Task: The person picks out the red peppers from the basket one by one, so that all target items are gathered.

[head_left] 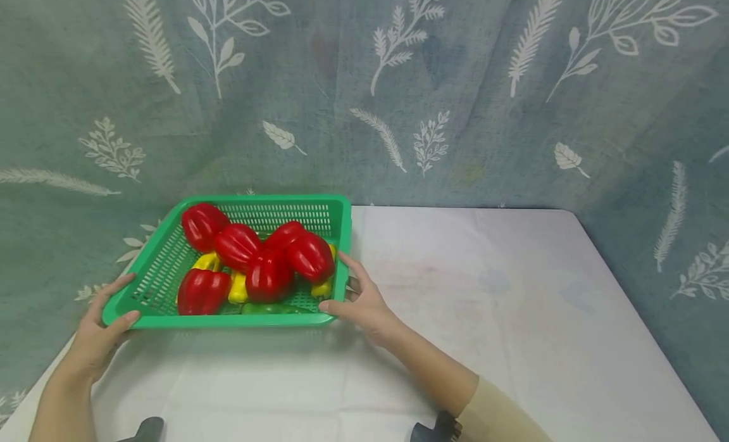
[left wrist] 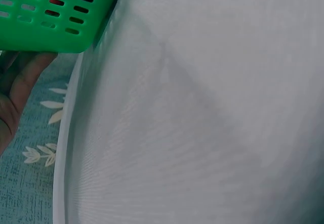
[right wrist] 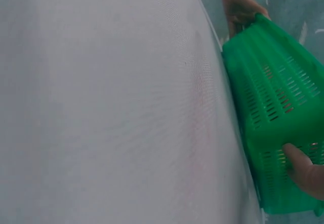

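Note:
A green plastic basket (head_left: 228, 321) with slotted walls is at the left of the table in the head view. My left hand (head_left: 93, 337) grips its near left corner, thumb over the rim and fingers along the outer side. At the right end, my right hand (head_left: 367, 306) holds the rim near the corner, the thumb in front. Several red bell peppers (head_left: 238, 247) lie heaped inside. Yellow peppers (head_left: 238, 289) show partly beneath them, and a green vegetable (head_left: 273, 308) lies along the near wall, mostly hidden. The right wrist view shows both hands on the basket.
A white cloth (head_left: 455, 303) covers the table, stretching right of the basket. Behind it hangs a grey-green curtain (head_left: 319, 68) with white leaf prints. Dark objects (head_left: 149, 429) poke in at the bottom edge, one beside the right sleeve (head_left: 495, 413).

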### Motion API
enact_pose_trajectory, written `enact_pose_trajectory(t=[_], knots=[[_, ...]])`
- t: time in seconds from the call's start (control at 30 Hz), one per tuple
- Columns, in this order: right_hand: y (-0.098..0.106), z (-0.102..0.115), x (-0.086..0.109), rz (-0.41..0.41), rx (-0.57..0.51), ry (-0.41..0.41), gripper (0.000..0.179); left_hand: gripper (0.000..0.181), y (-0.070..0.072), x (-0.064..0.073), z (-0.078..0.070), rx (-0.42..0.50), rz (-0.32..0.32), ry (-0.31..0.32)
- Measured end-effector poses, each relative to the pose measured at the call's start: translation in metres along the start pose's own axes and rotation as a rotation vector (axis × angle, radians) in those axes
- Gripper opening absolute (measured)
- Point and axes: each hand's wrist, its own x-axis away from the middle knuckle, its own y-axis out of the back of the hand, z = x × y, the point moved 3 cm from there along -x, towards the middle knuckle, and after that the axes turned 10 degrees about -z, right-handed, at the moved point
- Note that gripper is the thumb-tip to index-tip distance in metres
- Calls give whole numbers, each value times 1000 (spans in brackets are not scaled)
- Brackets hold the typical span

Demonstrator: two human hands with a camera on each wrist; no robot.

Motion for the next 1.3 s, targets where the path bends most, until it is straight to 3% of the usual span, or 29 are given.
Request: enact_pose_trajectory(t=[0.2,0.33,0.53,0.8,1.3], knots=[[8,1,3,3,2,1,86,65,-10,1,0,-25,-34,-16],[14,1,5,3,20,5,86,66,-15,3,0,-90,-62,-6],[23,1,9,-8,21,-3,87,65,-25,7,2,-128,-51,-1],[32,3,14,6,15,-9,87,66,-36,10,0,-160,-81,20],[49,5,25,-44,30,-26,86,68,-54,16,3,-211,-102,28]])
